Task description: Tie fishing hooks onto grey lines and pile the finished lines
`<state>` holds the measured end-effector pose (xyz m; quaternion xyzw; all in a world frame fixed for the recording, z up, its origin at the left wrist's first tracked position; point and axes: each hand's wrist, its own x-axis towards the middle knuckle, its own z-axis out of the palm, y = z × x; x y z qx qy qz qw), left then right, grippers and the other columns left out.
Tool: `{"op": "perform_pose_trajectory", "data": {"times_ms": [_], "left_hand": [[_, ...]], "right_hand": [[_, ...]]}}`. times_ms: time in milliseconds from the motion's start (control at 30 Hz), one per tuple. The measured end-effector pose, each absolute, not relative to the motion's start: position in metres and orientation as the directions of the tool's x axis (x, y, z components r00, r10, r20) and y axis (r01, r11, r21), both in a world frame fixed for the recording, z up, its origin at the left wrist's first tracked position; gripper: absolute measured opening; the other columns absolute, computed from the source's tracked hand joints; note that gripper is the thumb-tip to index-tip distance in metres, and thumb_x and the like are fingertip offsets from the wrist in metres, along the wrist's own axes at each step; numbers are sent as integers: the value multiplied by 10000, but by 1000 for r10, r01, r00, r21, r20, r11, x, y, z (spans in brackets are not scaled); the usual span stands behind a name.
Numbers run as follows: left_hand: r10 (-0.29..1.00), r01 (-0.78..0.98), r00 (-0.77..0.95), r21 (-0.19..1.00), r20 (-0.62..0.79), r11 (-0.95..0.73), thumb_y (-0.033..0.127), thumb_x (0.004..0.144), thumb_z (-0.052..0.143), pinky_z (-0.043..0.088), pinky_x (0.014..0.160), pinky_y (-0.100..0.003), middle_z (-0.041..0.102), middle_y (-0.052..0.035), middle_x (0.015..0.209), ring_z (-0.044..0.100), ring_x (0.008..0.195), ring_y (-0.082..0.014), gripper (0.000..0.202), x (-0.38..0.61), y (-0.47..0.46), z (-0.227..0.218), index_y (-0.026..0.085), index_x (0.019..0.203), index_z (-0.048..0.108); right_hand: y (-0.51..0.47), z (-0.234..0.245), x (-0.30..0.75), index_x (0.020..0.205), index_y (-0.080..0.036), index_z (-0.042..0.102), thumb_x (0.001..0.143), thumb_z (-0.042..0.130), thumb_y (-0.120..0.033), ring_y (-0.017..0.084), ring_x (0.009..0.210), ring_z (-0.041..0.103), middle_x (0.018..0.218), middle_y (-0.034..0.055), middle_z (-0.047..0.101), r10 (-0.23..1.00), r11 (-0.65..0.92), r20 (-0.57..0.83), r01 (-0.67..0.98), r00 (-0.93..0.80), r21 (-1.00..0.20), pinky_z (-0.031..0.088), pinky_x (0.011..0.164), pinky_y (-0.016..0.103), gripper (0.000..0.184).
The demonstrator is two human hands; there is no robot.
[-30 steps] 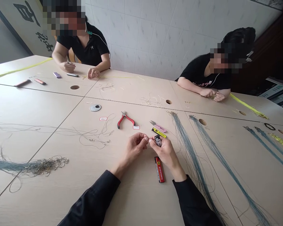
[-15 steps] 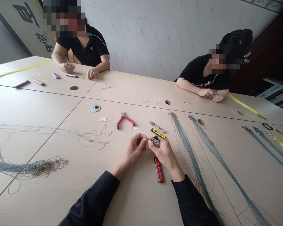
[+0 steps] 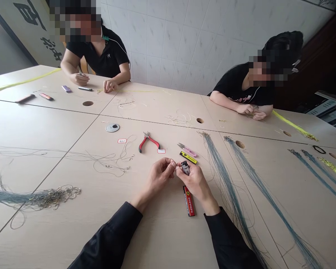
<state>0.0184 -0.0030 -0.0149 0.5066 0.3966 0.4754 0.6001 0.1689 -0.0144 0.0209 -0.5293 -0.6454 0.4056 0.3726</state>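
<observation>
My right hand (image 3: 194,178) is closed around a black-and-silver lighter (image 3: 185,168), whose top end points up and away from me. Thumb and fingertips of my left hand (image 3: 162,172) pinch together right beside my right fingertips; what they hold is too small to make out. A red lighter (image 3: 188,201) lies on the table just below my right hand. Above that hand are a yellow lighter (image 3: 188,157) and pink-handled thread snips (image 3: 187,150). Red-handled pliers (image 3: 149,142) rest with jaws pointing away, beyond my left hand.
Blue line bundles (image 3: 221,175) run down the right side, and another bundle with metal hooks (image 3: 56,197) lies left. Loose thin lines (image 3: 112,164) curl near a grey round cover (image 3: 112,127). Two people sit across the table (image 3: 81,239), hands (image 3: 111,86) on it.
Both hands keep nearly the same pose, fingertips together and the lighter in my right hand. The view has shifted very slightly; the things on the table stay in place.
</observation>
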Motion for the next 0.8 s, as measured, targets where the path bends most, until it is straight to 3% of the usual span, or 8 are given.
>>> {"op": "perform_pose_trajectory", "data": {"times_ms": [267, 400, 500, 800], "left_hand": [[968, -142, 249, 990, 11, 25, 492, 950, 546, 365, 583, -214, 538, 12, 685, 467, 628, -101, 338, 16, -4, -11, 159, 890, 552], [976, -71, 212, 997, 55, -41, 478, 963, 516, 364, 589, -219, 512, 23, 685, 437, 620, -102, 314, 17, -7, -9, 170, 898, 535], [981, -12, 182, 998, 68, -67, 458, 964, 504, 362, 595, -224, 501, 25, 706, 420, 618, -102, 296, 18, -10, -6, 174, 885, 530], [964, 109, 190, 972, 187, -210, 408, 977, 481, 392, 636, -238, 575, -6, 802, 474, 676, -113, 256, 18, -11, -7, 177, 885, 546]], "right_hand": [[-15, 24, 169, 821, -194, 617, 910, 559, -402, 168, 697, 562, 744, 25, 631, 983, 118, 52, 390, -176, -913, 458, 677, 291, 233], [-15, 23, 170, 802, -199, 600, 969, 427, -534, 157, 626, 491, 660, 5, 545, 990, 91, 46, 351, -135, -932, 418, 625, 288, 413], [-14, 18, 171, 666, -208, 520, 994, 301, -587, 153, 597, 459, 624, 11, 499, 995, 22, -9, 302, -102, -953, 396, 593, 288, 547], [-11, 10, 167, 554, -223, 309, 973, 334, -568, 120, 511, 337, 511, -29, 338, 1000, -26, -25, 408, 7, -913, 282, 545, 288, 543]]}}
